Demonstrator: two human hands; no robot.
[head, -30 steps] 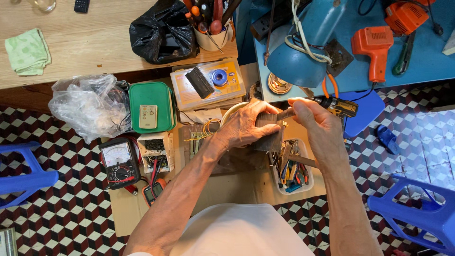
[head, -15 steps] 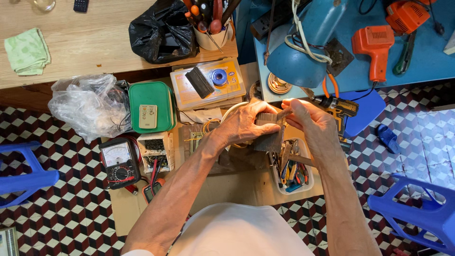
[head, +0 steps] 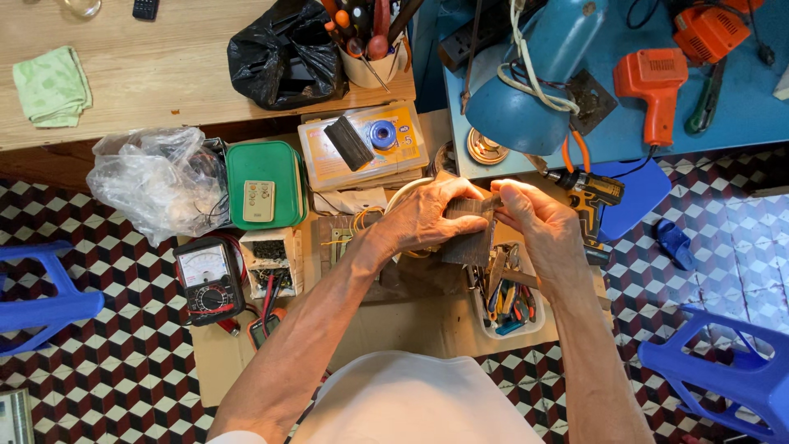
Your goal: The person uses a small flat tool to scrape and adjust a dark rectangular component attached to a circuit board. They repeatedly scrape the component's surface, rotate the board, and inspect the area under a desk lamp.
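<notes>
While the left hand (head: pixel 427 218) grips a dark ribbed block (head: pixel 468 234), perhaps a circuit board, the right hand (head: pixel 534 218) pinches its top edge, just above the tool tray (head: pixel 509 308).

Small board (head: pixel 468 232) held between both hands: dark brown, matt, finely ribbed face; material cannot be told. Workbench top (head: pixel 156 74): pale wood, matt, grain visible. Cloth (head: pixel 51 85) on it: light green, soft, crumpled. Bag (head: pixel 283 56): black plastic film, glossy, creased. Second bag (head: pixel 152 179): clear plastic film, wrinkled, shiny. Lidded box (head: pixel 263 185): green plastic, smooth. Lamp shade (head: pixel 526 99): blue painted metal, dull sheen. Soldering gun (head: pixel 653 86): orange plastic, smooth. Stool (head: pixel 731 374): blue plastic, glossy.
</notes>
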